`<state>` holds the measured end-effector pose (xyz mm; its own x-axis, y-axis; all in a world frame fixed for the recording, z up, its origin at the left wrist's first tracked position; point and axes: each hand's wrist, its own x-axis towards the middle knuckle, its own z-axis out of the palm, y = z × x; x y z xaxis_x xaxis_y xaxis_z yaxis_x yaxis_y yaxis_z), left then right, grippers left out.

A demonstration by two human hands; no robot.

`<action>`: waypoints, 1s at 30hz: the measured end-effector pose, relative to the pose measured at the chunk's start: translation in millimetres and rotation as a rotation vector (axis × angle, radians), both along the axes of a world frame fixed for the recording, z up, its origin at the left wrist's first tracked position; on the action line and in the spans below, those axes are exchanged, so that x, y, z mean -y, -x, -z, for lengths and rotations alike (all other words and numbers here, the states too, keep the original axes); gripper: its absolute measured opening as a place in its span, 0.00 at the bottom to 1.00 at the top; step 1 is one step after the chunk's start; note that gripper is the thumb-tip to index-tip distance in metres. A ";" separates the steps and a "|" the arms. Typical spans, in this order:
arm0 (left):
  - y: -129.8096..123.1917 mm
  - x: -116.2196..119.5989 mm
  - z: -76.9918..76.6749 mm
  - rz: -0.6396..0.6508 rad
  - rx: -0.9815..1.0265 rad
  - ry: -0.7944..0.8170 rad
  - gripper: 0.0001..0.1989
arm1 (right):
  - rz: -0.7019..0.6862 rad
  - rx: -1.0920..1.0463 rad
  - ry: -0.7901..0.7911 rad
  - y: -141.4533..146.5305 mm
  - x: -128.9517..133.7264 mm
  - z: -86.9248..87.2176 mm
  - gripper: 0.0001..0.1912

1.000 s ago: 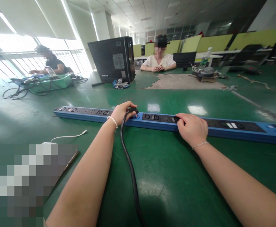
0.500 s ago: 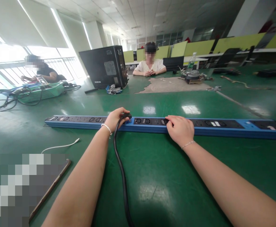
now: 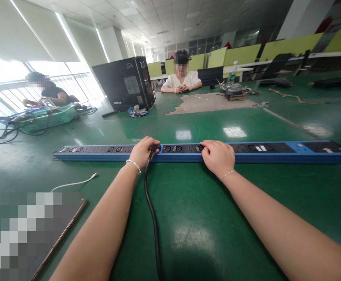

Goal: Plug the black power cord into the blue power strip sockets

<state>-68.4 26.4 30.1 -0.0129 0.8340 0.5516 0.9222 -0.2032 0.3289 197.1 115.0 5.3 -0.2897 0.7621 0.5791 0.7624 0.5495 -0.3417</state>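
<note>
Left hand (image 3: 143, 152) gripping a black plug (image 3: 156, 148) at the top face of a long blue multi-socket power strip (image 3: 182, 157), black cable (image 3: 153, 210) trailing toward the wearer, right hand (image 3: 218, 156) clasped over the strip, which runs crosswise beneath both hands, green tabletop (image 3: 184, 195) below.

Black plug (image 3: 156, 148) (corded) in left hand (image 3: 142, 152)

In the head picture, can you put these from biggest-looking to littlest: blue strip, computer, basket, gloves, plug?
1. Blue strip
2. Computer
3. Basket
4. Gloves
5. Plug, partly hidden in the left hand

That's only how they look: the blue strip is nearer the camera than the computer.
</note>
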 end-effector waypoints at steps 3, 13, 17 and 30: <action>-2.5 3.1 5.2 -0.010 -0.013 -0.021 0.09 | -0.002 -0.009 -0.004 0.1 0.4 -0.2 0.17; -4.1 5.4 10.6 -0.046 -0.007 -0.031 0.10 | 0.007 0.010 0.003 -0.5 2.0 -1.1 0.17; -5.4 5.4 10.0 -0.055 0.006 -0.038 0.09 | 0.005 0.010 0.002 -0.4 2.1 -1.4 0.17; -25.7 10.0 16.3 -0.182 -0.057 -0.124 0.09 | 0.003 -0.007 -0.025 0.2 1.6 -1.1 0.17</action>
